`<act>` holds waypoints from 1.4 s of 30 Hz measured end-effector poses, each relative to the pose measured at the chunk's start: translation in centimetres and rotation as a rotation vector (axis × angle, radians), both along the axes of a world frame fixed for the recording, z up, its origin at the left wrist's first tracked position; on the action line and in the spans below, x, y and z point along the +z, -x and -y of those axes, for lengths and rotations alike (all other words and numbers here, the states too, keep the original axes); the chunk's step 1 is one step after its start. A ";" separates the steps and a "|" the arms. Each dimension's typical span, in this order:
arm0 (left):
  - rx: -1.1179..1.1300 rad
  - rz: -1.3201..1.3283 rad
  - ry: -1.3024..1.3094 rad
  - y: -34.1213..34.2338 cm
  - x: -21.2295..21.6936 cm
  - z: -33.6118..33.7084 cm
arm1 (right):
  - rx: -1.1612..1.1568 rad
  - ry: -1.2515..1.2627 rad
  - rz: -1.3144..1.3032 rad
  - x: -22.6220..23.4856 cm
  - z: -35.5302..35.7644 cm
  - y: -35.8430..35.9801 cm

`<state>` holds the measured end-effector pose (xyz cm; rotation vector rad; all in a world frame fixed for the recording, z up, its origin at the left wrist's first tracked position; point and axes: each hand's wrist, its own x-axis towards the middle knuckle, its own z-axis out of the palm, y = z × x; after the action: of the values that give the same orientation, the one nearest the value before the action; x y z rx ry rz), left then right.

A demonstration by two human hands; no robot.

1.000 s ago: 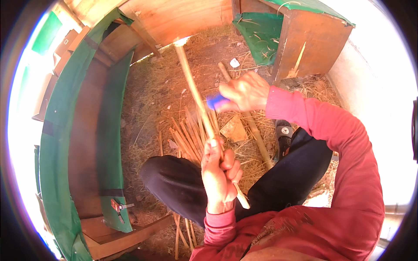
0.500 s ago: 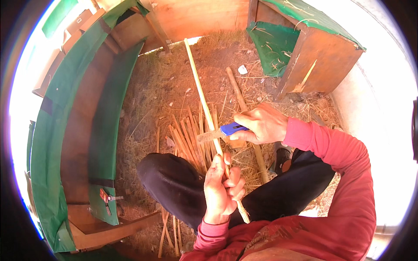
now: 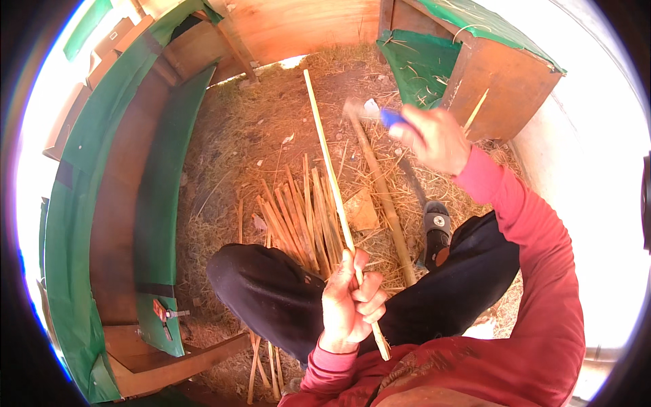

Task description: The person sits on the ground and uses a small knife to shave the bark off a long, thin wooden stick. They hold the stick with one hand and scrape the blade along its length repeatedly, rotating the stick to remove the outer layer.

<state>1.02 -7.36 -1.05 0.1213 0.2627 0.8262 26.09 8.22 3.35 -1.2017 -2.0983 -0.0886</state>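
Note:
My left hand (image 3: 352, 298) is wrapped round the lower part of a long, pale strip of split wood or bamboo (image 3: 327, 163), which slants up and away from me. Its frayed near end sticks out below my fist, close to my shirt. To the right, my right hand (image 3: 434, 139) grips a blue-handled knife (image 3: 392, 118), apart from the strip. Motion smears the hand and the wide blade, which points left. Between my left knee and the strip lies a bundle of split strips (image 3: 298, 210) on the ground.
A round pole (image 3: 383, 190) lies on the straw-strewn ground beside a flat wooden piece (image 3: 361, 209). Green-covered wooden furniture stands at left (image 3: 115, 203) and far right (image 3: 505, 85). A red-handled tool (image 3: 163, 312) rests on the left one. My sandalled foot (image 3: 437, 227) is at right.
My right hand and the knife have lifted off the strip and swung up and to the right. The strip's far end has shifted slightly right; my left hand keeps its hold.

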 end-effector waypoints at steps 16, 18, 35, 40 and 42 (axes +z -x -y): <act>0.261 -0.400 -0.109 -1.7 0.8 0.2 | 0.419 0.098 0.213 -3.4 4.6 3.3; 0.333 -0.494 -0.167 -2.3 0.7 0.3 | 0.409 0.080 0.209 -3.3 4.6 3.5; 0.152 -0.243 -0.012 -2.8 -0.5 0.8 | 0.184 0.123 0.037 0.2 1.8 0.5; 0.105 -0.143 -0.031 -2.2 -0.3 0.4 | 0.514 0.015 0.199 -0.9 2.3 0.8; 0.098 -0.150 -0.030 -2.2 0.0 0.5 | 0.535 0.036 0.259 -1.1 2.9 1.4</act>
<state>3.23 -7.84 -1.07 0.1999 0.3995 0.9201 24.68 5.29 2.28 -0.6381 -2.5901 0.0425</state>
